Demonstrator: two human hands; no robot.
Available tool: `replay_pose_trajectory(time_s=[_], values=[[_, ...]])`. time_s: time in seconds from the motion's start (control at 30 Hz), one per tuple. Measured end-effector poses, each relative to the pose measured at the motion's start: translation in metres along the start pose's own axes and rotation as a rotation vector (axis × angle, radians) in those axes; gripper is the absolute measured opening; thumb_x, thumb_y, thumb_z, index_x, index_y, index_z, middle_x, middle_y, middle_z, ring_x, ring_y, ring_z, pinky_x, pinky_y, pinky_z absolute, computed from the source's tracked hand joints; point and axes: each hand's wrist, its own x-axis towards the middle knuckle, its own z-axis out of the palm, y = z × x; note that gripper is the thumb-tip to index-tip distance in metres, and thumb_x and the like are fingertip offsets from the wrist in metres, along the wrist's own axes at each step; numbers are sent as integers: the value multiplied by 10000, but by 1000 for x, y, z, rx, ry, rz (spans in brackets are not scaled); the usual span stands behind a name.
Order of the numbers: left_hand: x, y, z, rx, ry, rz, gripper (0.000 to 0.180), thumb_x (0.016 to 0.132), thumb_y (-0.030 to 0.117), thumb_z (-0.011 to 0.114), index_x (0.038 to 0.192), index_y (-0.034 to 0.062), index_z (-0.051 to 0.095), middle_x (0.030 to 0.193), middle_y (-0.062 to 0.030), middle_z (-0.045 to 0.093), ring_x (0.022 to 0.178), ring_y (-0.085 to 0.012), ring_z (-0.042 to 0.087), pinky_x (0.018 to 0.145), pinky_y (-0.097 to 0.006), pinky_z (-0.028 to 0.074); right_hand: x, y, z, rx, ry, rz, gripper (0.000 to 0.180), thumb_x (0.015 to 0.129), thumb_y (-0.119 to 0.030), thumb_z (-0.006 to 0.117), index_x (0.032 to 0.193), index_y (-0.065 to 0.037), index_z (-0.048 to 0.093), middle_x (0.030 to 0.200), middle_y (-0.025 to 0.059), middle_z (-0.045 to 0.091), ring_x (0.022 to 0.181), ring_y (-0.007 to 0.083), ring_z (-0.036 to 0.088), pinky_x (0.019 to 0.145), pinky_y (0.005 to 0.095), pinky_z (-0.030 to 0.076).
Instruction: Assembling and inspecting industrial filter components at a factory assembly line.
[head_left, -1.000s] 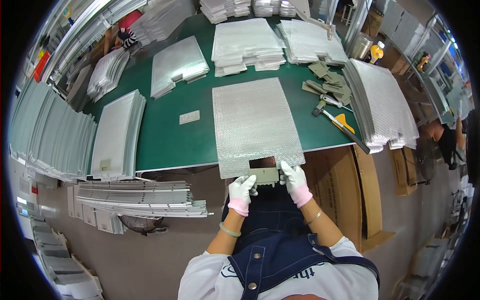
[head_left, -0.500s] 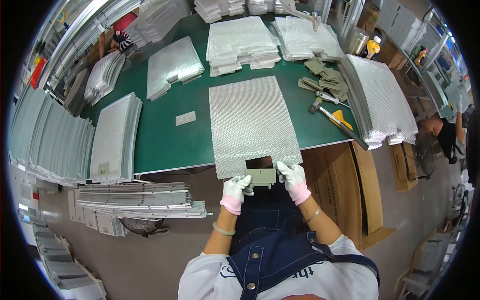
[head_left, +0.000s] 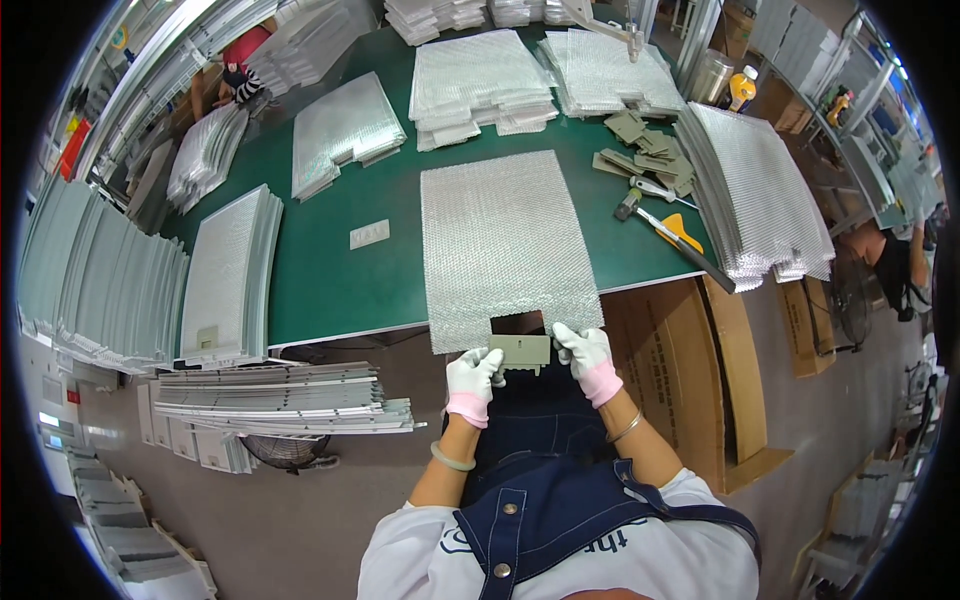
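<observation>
A silvery honeycomb-textured panel (head_left: 508, 235) lies on the green table, its notched end jutting over the front edge toward me. At the notch is a small olive-green plate (head_left: 521, 350) with a toothed lower edge. My left hand (head_left: 475, 380), in a white glove with a pink cuff, pinches the plate's left end beside the panel's left tab. On the other side, my right hand (head_left: 583, 358), gloved alike, has its fingers closed on the panel's right tab, close to the plate's right end. Its fingertips are partly hidden.
Stacks of similar panels (head_left: 480, 85) stand at the back and both sides of the green table (head_left: 320, 290). Right of centre lie loose olive plates (head_left: 650, 150), a hammer (head_left: 672, 238) and a screwdriver (head_left: 660, 190). A cardboard box (head_left: 665, 380) stands below; another person's arm (head_left: 235, 85) shows far left.
The view has shifted slightly. My left hand and the olive plate have moved very little, and my right hand stays at the panel's right tab.
</observation>
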Motion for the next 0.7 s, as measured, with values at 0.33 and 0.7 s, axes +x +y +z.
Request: replay_pose_trajectory(time_s=[0.33, 0.7], values=[[6, -5, -6, -57, -29, -53, 248, 833, 170, 636, 926, -58, 601, 678, -43, 588, 505, -85, 542, 466, -214, 486, -7, -5, 4, 45, -1, -6, 211, 815, -161, 678, 653, -49, 604, 595, 30, 567, 471, 70, 478, 434, 208, 354], [10, -20, 2, -299, -26, -24, 220, 821, 195, 666, 848, -12, 598, 649, -39, 585, 504, -113, 556, 475, -252, 501, -2, 0, -2, 20, -15, 13, 196, 813, -167, 684, 675, -44, 619, 606, 22, 578, 464, 65, 485, 423, 203, 356]])
